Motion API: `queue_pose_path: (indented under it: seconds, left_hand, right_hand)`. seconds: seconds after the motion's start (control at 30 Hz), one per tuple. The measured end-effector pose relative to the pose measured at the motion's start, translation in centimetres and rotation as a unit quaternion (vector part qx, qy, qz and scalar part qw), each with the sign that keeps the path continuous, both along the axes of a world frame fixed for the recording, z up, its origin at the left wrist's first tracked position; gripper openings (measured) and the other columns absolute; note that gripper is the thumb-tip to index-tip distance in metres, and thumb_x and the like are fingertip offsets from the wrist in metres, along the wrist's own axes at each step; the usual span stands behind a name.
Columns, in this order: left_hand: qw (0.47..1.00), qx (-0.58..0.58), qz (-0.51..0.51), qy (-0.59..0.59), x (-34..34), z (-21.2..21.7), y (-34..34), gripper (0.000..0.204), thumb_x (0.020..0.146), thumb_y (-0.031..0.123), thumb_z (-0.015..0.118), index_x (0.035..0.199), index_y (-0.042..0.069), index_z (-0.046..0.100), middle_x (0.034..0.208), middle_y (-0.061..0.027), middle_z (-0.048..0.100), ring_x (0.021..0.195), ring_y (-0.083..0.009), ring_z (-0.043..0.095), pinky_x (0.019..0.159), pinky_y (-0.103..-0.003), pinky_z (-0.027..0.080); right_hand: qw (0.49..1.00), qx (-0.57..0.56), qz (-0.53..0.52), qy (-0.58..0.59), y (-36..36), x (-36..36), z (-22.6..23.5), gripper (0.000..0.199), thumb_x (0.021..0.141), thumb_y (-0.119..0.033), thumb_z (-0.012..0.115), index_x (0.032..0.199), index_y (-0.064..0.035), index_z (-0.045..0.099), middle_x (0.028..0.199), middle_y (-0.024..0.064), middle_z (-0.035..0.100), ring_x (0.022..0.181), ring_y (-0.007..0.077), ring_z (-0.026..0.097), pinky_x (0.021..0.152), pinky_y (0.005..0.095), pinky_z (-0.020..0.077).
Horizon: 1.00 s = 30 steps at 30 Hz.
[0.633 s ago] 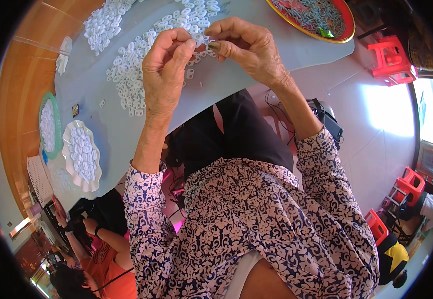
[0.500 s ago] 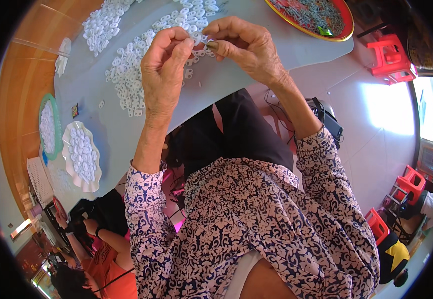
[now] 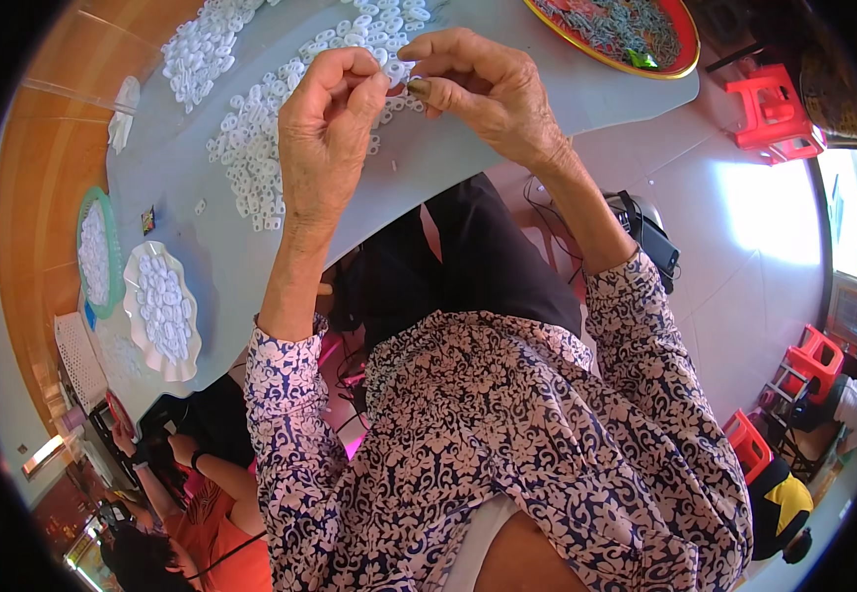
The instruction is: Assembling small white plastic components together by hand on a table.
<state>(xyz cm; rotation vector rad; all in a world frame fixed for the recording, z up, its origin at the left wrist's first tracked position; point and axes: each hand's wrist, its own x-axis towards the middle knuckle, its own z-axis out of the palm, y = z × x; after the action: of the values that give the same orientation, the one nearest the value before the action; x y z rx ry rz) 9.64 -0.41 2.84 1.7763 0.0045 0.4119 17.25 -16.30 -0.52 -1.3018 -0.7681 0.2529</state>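
Over the grey table [image 3: 216,212], my left hand [image 3: 325,143] pinches a small white plastic piece with a round hole [image 3: 395,71] between thumb and fingers. My right hand [image 3: 493,94] is closed in a pinch right beside that piece, its thumb and fingertips next to it. Whatever sits between the right fingertips is too small and covered to make out. Loose white plastic pieces [image 3: 256,158] of the same look lie spread on the table under and beyond both hands.
A red tray with a gold rim [image 3: 686,54] holds many small grey metal parts, far right. At left stand a white scalloped dish [image 3: 182,371] and a green basket [image 3: 86,219] with white pieces. Another person [image 3: 221,503] sits lower left; red stools [image 3: 774,109] stand right.
The white piece has turned slightly and shows more clearly between my fingertips. My right index finger has shifted a little leftward; both arms stay nearly in place.
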Motion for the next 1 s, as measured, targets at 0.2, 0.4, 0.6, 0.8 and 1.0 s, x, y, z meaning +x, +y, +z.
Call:
queue_pose_path:
  seconds: [0.2, 0.4, 0.6, 0.8, 1.0]
  left_hand:
    - [0.999, 0.04, -0.017, 0.023, 0.1, 0.5, -0.2, 0.01, 0.087, 0.011, 0.059, 0.094, 0.004, 0.058, 0.078, 0.0027, 0.056, 0.067, -0.0032, 0.048, 0.058, -0.018, 0.039]
    - [0.997, 0.069, -0.039, 0.003, 0.2, 0.8, -0.1, 0.011, 0.088, 0.013, 0.059, 0.094, 0.004, 0.058, 0.076, 0.0014, 0.057, 0.069, -0.0049, 0.05, 0.06, -0.02, 0.041]
    - [0.997, 0.08, -0.018, 0.006, -0.3, 0.2, -0.7, 0.02, 0.093, 0.023, 0.052, 0.093, 0.003, 0.057, 0.071, -0.0008, 0.056, 0.064, -0.0076, 0.049, 0.058, -0.023, 0.041]
    - [0.993, 0.116, -0.002, 0.029, -0.4, 0.1, -0.7, 0.026, 0.095, 0.026, 0.048, 0.089, 0.001, 0.053, 0.065, -0.0032, 0.052, 0.06, -0.0095, 0.043, 0.055, -0.027, 0.038]
    - [0.991, 0.097, -0.006, 0.089, -0.5, 1.0, -0.8, 0.027, 0.094, 0.025, 0.046, 0.084, 0.0, 0.052, 0.063, -0.0027, 0.046, 0.06, -0.0104, 0.041, 0.055, -0.027, 0.037]
  right_hand:
    - [1.0, -0.002, -0.005, -0.002, -0.2, -0.2, 0.3, 0.025, 0.086, -0.004, 0.061, 0.111, -0.0012, 0.06, 0.084, 0.0022, 0.063, 0.072, 0.0068, 0.059, 0.068, 0.0215, 0.0514]
    - [1.0, 0.01, 0.001, 0.003, -0.1, -0.1, 0.2, 0.024, 0.086, -0.001, 0.057, 0.11, 0.0008, 0.06, 0.081, 0.0016, 0.062, 0.072, 0.0068, 0.059, 0.07, 0.0235, 0.0527]
    - [1.0, 0.021, 0.003, 0.007, 0.1, -0.1, 0.2, 0.024, 0.086, -0.002, 0.057, 0.11, 0.001, 0.061, 0.08, 0.002, 0.062, 0.071, 0.0068, 0.059, 0.069, 0.0238, 0.0531]
    - [1.0, -0.009, 0.005, 0.014, 0.2, -0.4, 0.5, 0.025, 0.085, -0.003, 0.06, 0.111, 0.0012, 0.06, 0.081, 0.0031, 0.063, 0.074, 0.008, 0.06, 0.071, 0.0243, 0.0527]
    - [1.0, -0.01, 0.018, 0.006, 0.3, -0.5, 0.0, 0.032, 0.082, -0.007, 0.068, 0.113, -0.0019, 0.06, 0.089, 0.0021, 0.062, 0.083, 0.0073, 0.06, 0.074, 0.0206, 0.0504]
